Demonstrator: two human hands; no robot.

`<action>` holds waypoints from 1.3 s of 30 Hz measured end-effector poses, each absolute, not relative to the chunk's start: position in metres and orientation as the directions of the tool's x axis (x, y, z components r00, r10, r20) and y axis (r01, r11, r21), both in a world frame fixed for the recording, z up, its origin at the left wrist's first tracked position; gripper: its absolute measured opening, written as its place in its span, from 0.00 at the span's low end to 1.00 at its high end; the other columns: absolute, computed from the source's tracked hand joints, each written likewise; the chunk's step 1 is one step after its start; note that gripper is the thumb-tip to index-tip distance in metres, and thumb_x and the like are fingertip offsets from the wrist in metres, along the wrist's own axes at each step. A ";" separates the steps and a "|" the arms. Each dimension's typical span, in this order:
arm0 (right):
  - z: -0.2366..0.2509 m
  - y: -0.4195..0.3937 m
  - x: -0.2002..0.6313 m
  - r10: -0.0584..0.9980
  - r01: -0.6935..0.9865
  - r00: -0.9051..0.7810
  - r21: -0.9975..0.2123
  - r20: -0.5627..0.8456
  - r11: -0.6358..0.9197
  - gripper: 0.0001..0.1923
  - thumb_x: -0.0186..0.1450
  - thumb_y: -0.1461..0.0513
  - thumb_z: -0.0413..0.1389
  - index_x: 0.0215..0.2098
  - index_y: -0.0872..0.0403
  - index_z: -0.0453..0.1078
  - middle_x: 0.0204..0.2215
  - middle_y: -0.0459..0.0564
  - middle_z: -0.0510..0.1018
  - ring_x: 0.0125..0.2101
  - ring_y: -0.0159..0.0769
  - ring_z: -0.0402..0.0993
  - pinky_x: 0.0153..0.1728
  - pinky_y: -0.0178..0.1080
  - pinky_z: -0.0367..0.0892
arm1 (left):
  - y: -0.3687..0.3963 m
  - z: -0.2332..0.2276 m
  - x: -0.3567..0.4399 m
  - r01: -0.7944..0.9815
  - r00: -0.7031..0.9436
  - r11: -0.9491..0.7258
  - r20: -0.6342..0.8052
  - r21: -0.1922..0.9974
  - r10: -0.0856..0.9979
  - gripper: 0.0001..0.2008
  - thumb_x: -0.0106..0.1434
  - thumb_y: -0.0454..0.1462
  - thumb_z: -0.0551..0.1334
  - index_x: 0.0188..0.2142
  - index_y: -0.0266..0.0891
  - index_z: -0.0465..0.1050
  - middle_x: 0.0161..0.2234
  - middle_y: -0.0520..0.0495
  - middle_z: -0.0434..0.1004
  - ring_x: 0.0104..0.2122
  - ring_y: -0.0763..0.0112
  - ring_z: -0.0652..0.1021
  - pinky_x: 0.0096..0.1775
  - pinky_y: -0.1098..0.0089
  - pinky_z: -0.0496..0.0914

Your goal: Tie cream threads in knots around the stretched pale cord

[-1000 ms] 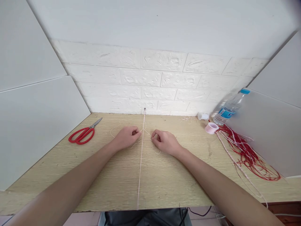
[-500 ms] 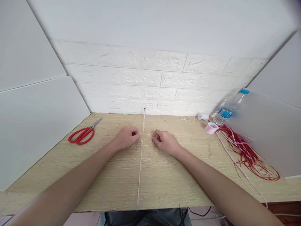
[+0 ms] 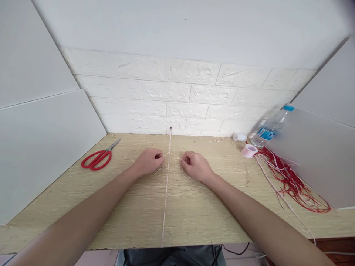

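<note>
A pale cord (image 3: 166,199) runs taut from a small dark fixing point (image 3: 171,128) low on the wall to the table's front edge; its upper part looks thicker and pinkish. Left of it, my left hand (image 3: 151,161) pinches one end of a thin cream thread (image 3: 175,156). On the other side my right hand (image 3: 196,166) grips the other end, fingers closed. Between the hands the thread meets the cord in a shallow peak. Loose tails of thread curl on the table beside both hands.
Red-handled scissors (image 3: 97,159) lie at the left. To the right are a pink thread spool (image 3: 249,150), a white spool (image 3: 239,137), a water bottle (image 3: 267,129) and a tangle of red cords (image 3: 294,181). White panels (image 3: 50,147) flank the wooden table (image 3: 133,221).
My right hand has shifted slightly to the right, and its loop of thread moved with it. My left hand stays almost where it was.
</note>
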State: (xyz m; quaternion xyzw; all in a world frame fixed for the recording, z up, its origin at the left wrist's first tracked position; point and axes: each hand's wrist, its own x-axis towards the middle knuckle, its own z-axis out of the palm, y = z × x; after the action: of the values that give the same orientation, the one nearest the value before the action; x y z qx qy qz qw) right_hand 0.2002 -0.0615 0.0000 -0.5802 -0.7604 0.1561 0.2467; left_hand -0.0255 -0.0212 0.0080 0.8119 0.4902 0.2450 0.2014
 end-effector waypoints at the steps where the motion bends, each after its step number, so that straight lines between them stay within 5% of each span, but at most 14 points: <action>1: 0.000 -0.061 0.200 0.958 0.805 -0.199 -0.523 0.208 0.281 0.07 0.63 0.61 0.52 0.27 0.53 0.66 0.27 0.44 0.74 0.27 0.30 0.65 0.26 0.33 0.51 | -0.021 0.008 -0.026 0.697 0.395 -0.436 0.203 0.569 0.896 0.11 0.55 0.37 0.55 0.18 0.38 0.56 0.18 0.55 0.59 0.22 0.76 0.62 0.27 0.71 0.56; 12: -0.006 -0.058 0.203 0.954 0.807 -0.130 -0.530 0.270 0.260 0.07 0.62 0.62 0.51 0.26 0.53 0.65 0.28 0.45 0.71 0.28 0.30 0.65 0.29 0.33 0.55 | -0.019 0.007 -0.028 0.736 0.329 -0.382 0.198 0.559 0.923 0.11 0.55 0.39 0.55 0.18 0.39 0.60 0.18 0.55 0.64 0.23 0.74 0.66 0.27 0.71 0.57; 22: -0.008 -0.054 0.207 0.940 0.814 -0.067 -0.526 0.335 0.245 0.08 0.65 0.59 0.51 0.30 0.53 0.69 0.35 0.50 0.70 0.40 0.36 0.66 0.39 0.35 0.60 | -0.019 0.009 -0.028 0.762 0.259 -0.336 0.215 0.553 0.942 0.11 0.56 0.40 0.55 0.19 0.39 0.63 0.19 0.54 0.69 0.23 0.73 0.68 0.27 0.71 0.58; 39: -0.001 -0.049 0.212 0.988 0.886 -0.006 -0.457 0.152 0.076 0.08 0.62 0.60 0.52 0.25 0.53 0.66 0.27 0.47 0.75 0.27 0.32 0.66 0.25 0.34 0.49 | -0.018 0.012 -0.029 0.806 0.175 -0.270 0.223 0.527 0.959 0.11 0.54 0.40 0.56 0.18 0.39 0.61 0.19 0.53 0.68 0.23 0.72 0.67 0.26 0.71 0.57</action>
State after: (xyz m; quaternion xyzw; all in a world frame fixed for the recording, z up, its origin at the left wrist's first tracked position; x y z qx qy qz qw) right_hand 0.2121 -0.0490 -0.0009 -0.6696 -0.6998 0.1162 0.2201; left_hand -0.0288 -0.0184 0.0125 0.7524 0.5865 0.2620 0.1459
